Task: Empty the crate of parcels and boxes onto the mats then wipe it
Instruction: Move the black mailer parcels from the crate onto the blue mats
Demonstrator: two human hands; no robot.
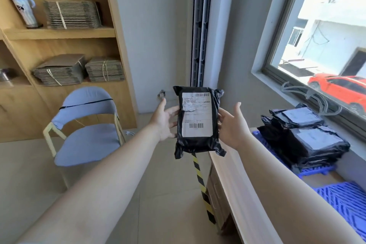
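I hold a black plastic parcel (198,123) with a white shipping label upright in front of me, above the floor. My left hand (165,123) presses its left edge and my right hand (232,125) presses its right edge, fingers spread. To the right, a stack of similar black parcels (303,136) lies on a blue plastic mat (316,170) below the window. A second blue mat (344,202) shows at the lower right with nothing on its visible part. The crate is out of view.
A blue chair (87,125) stands on the left of the floor. Wooden shelves (59,31) hold bundles of flat cardboard. A white ledge (237,184) edges the mats, with yellow-black tape (202,184) on the floor beside it. A window (326,35) fills the right.
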